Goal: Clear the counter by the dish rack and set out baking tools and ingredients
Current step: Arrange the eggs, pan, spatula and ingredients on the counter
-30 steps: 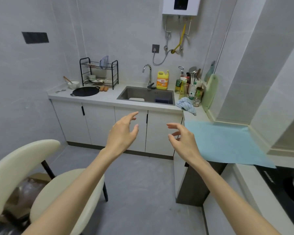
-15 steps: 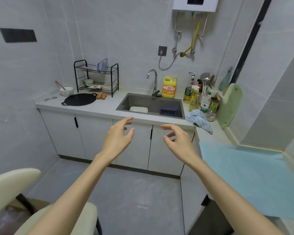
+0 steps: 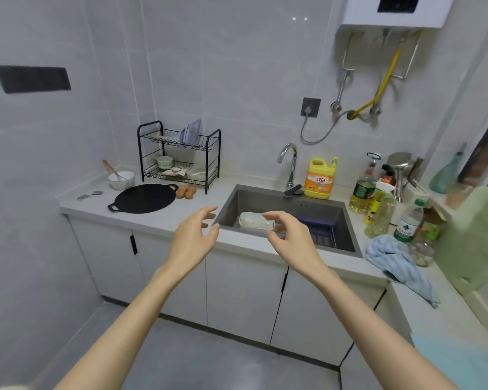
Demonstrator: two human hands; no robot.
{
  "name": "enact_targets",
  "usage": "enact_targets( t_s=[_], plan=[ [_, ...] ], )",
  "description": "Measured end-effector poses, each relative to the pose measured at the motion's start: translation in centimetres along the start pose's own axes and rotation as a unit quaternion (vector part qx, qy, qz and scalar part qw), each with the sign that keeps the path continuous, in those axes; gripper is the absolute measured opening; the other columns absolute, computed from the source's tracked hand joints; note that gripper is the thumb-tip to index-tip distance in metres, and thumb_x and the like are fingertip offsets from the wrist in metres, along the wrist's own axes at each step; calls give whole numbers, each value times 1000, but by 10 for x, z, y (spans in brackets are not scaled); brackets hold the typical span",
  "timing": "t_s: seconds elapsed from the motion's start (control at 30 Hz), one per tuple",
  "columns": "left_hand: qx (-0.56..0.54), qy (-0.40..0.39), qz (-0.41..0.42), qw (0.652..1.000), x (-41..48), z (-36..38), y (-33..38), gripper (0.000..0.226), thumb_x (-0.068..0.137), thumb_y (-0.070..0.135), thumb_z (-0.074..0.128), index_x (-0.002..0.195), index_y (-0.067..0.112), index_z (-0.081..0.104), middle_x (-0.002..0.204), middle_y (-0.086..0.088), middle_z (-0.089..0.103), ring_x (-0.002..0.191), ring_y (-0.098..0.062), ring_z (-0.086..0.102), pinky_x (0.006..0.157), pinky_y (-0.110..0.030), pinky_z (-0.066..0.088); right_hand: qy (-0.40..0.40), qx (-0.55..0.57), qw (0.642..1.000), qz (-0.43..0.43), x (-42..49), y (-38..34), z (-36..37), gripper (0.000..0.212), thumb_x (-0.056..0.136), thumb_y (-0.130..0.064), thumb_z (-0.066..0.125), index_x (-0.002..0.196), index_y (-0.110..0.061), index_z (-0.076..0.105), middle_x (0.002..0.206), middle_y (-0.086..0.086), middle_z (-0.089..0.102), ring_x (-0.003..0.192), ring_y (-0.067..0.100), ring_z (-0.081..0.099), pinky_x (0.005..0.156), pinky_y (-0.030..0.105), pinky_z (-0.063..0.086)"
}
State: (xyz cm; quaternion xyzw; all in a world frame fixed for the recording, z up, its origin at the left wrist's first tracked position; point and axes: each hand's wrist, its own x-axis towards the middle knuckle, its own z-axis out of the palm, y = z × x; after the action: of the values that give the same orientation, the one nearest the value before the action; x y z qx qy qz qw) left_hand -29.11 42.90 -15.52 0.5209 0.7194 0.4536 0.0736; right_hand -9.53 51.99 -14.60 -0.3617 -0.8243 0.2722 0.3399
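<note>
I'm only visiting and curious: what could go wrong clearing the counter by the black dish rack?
The two brown eggs lie loose beside the flat black round pan; lifting the pan could set them rolling toward the steel sink. The wooden-handled whisk leaning in the white bowl could tip out when carried.
</note>
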Motion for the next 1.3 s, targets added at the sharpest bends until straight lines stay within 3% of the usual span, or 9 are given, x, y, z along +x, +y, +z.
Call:
enact_targets(
  t_s=[0.13,0.27,0.3,0.43,0.57,0.7,0.93,1.13,1.3],
  plan=[
    [24,22,-19,999,66,6,-44,41,92,23,56,132,24,51,122,4,62,103,-12,59,93,-36,47,-25,15,999,-18,85,21,42,34,87,-16,56,119,-29,59,116,-13,60,93,8,58,90,35,49],
    [42,51,-54,996,130,2,-88,40,91,22,57,130,26,53,119,5,63,101,-14,60,92,-38,48,-51,28,998,-33,168,35,83,35,89,-12,58,122,-23,59,114,-11,59,89,10,58,73,7,44],
    [44,56,-66,995,147,0,-100,40,90,21,58,130,27,53,119,5,64,101,-14,60,91,-37,48,-62,30,997,-36,191,39,95,34,90,-12,58,122,-24,58,112,-11,59,87,10,57,70,6,41],
    [54,78,-105,990,198,-12,-140,41,90,18,59,130,24,54,115,5,64,100,-11,60,87,-26,44,-110,52,991,-53,267,44,146,36,89,-13,57,124,-21,57,117,-7,58,91,11,55,82,27,47],
    [61,87,-140,984,236,-28,-184,41,90,15,59,129,23,54,115,4,65,99,-10,59,85,-23,41,-151,66,982,-86,329,38,200,36,88,-8,57,121,-23,56,120,-13,55,99,4,52,82,16,42],
    [67,92,-171,979,276,-44,-234,43,90,15,58,132,24,52,118,4,63,100,-11,59,84,-22,41,-181,60,977,-96,382,41,257,39,84,-11,55,120,-25,56,115,-5,59,100,7,54,89,30,48],
    [81,74,-174,979,358,-73,-332,46,91,19,57,136,26,49,127,5,59,109,-10,55,90,-22,41,-185,22,981,-59,465,44,357,36,86,-21,52,121,-30,55,100,-7,62,98,16,57,85,38,52],
    [80,-2,-149,986,450,-99,-418,48,92,20,57,138,27,45,130,6,56,118,-12,53,97,-26,42,-170,-30,985,-6,538,42,437,43,85,-16,52,127,-28,52,117,-7,61,115,11,53,97,44,44],
    [103,-67,-115,986,521,-102,-468,50,94,24,55,141,28,40,136,7,52,125,-9,47,102,-25,36,-146,-59,987,43,587,46,477,42,90,-18,54,132,-23,50,137,-4,49,121,15,51,100,35,43]
  ],
)
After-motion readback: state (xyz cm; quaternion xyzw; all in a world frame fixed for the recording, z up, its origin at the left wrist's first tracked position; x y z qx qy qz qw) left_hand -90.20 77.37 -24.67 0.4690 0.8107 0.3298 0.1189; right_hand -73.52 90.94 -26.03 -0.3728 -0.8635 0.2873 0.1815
